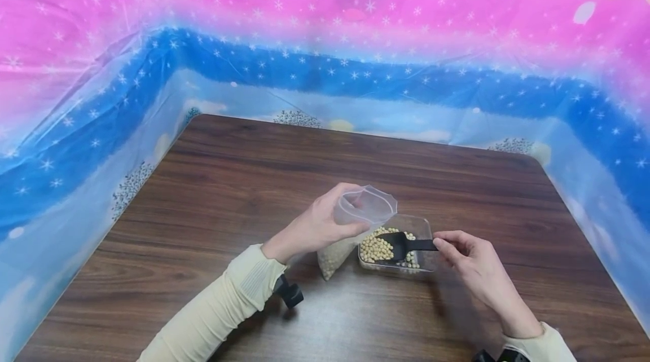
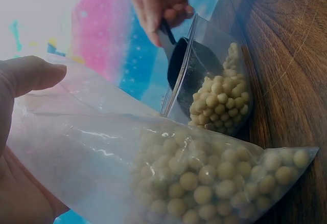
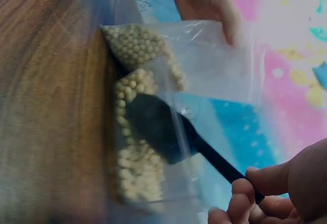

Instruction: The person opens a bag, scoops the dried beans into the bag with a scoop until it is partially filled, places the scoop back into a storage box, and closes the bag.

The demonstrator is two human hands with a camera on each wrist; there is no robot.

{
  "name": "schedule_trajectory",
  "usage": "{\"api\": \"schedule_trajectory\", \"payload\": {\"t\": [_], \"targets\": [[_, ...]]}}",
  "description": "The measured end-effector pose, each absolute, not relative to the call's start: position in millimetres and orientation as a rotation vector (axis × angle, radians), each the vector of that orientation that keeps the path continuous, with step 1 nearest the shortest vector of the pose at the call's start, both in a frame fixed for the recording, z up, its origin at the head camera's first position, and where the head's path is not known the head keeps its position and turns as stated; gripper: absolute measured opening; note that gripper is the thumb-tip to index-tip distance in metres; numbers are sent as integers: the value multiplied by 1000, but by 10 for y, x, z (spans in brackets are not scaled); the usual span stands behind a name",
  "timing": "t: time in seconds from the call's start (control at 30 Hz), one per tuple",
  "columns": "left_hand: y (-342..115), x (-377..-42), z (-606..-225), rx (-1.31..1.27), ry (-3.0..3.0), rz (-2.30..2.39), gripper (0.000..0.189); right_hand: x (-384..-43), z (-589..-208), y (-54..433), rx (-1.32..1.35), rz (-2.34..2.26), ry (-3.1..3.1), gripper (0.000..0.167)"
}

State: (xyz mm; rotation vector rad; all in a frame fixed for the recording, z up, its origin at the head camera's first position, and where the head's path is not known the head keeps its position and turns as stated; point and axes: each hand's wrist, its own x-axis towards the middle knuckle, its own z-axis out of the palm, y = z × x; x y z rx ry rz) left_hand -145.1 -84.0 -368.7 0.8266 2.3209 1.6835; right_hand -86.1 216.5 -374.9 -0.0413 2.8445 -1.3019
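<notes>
My left hand (image 1: 317,224) grips a clear plastic bag (image 1: 335,255) near its top, and the bag's mouth is spread wide. Pale round beans, which look like soybeans, fill the bag's lower part (image 2: 204,183). Beside it stands a clear rectangular container (image 1: 426,260) holding loose beans (image 2: 222,101) of the same kind. With thumb and fingers, my right hand (image 1: 477,266) pinches the handle of a black scoop (image 1: 401,244). The scoop's blade (image 3: 153,124) is down inside the container, among the beans. How many beans lie on the blade is hard to tell.
Everything stands on a dark brown wooden table (image 1: 244,170). A pink and blue patterned cloth (image 1: 325,63) hangs around its far and side edges. Black wrist bands with devices (image 1: 289,291) sit at both sleeves.
</notes>
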Motion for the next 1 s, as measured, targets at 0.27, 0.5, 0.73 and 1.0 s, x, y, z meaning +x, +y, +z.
{"api": "schedule_trajectory", "payload": {"t": [0.27,0.5,0.73,1.0], "targets": [[-838,-1440,-3685,811,2318,1684,61,-952,-3980,2221,155,-1695,2507,33],[-837,-1442,-3674,825,2330,1681,61,-1002,-4006,2346,245,-1805,2369,37],[-845,-1451,-3663,837,2333,1685,61,-1037,-3983,2462,282,-1934,2237,39],[-850,-1448,-3650,815,2319,1685,61,-1030,-3877,2608,245,-2208,2001,23]]}}
